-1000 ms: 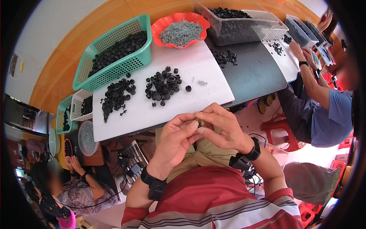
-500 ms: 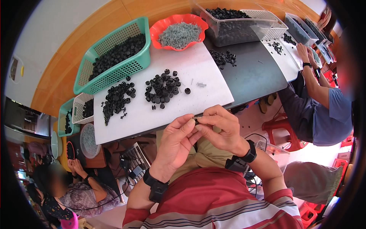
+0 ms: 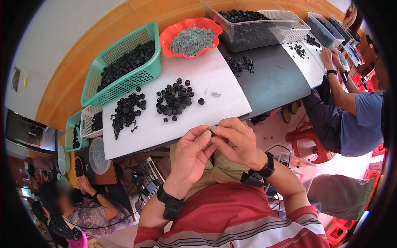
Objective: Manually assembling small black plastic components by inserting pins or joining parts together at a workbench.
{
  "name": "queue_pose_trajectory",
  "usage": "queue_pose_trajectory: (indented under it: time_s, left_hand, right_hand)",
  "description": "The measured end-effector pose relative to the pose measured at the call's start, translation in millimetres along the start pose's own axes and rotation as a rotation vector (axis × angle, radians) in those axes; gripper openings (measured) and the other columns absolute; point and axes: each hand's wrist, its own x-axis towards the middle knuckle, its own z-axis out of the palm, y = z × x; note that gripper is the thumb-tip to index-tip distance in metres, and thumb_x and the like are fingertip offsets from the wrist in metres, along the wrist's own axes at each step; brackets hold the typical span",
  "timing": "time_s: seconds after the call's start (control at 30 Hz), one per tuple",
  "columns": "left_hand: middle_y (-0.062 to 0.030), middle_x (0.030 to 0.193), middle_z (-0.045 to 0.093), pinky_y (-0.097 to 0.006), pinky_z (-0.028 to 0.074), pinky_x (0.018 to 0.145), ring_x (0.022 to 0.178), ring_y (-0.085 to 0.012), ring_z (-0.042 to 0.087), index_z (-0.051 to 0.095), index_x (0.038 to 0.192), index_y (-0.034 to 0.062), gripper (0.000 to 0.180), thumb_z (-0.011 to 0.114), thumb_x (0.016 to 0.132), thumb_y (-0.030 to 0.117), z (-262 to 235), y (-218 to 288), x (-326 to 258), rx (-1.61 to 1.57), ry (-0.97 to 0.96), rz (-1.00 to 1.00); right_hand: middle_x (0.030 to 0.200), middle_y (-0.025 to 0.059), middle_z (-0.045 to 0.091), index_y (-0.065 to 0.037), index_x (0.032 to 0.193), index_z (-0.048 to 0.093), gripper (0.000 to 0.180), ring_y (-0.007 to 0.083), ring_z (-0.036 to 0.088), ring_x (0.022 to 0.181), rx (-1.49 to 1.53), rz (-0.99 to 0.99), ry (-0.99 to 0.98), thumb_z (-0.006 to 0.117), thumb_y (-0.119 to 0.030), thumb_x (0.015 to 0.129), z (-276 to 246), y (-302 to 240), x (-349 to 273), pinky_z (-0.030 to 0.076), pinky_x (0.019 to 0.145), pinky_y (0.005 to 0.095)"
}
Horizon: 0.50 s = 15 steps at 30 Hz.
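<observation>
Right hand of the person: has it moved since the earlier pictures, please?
No, not noticeably: the right hand stays against the left hand, fingertips meeting just below the flat white board's near edge.

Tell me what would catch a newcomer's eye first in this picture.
Probably the two hands, left hand and right hand, pinching a tiny dark part together at the near edge of the white board. Beyond them lie two heaps of black parts, then a green basket of more and a red bowl of grey screws.
</observation>
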Motion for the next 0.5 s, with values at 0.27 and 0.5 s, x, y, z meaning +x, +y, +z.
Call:
queue_pose_trajectory:
  time_s: [0.27,0.5]
  left_hand:
    - [-0.0056,0.113,0.071,-0.033,0.057,0.098,0.105,-0.0157,0.069,0.066,0.117,0.0087,0.017,0.065,0.100,0.008,7,0,4,0.094,0.002,0.018]
    - [-0.0072,0.108,0.072,-0.030,0.057,0.083,0.093,-0.0180,0.070,0.071,0.108,0.0015,0.018,0.073,0.096,0.015,14,8,26,0.983,0.223,0.571]
  right_hand:
    - [0.095,0.0097,0.067,-0.004,0.107,0.072,0.031,0.0208,0.065,0.067,-0.094,-0.024,0.030,0.083,-0.002,0.078,-3,6,-4,0.053,0.057,0.0295]
    - [0.097,0.0121,0.066,0.000,0.109,0.068,0.028,0.0176,0.062,0.070,-0.053,0.045,0.070,0.079,0.001,0.084,-16,13,-2,0.052,0.060,0.0280]
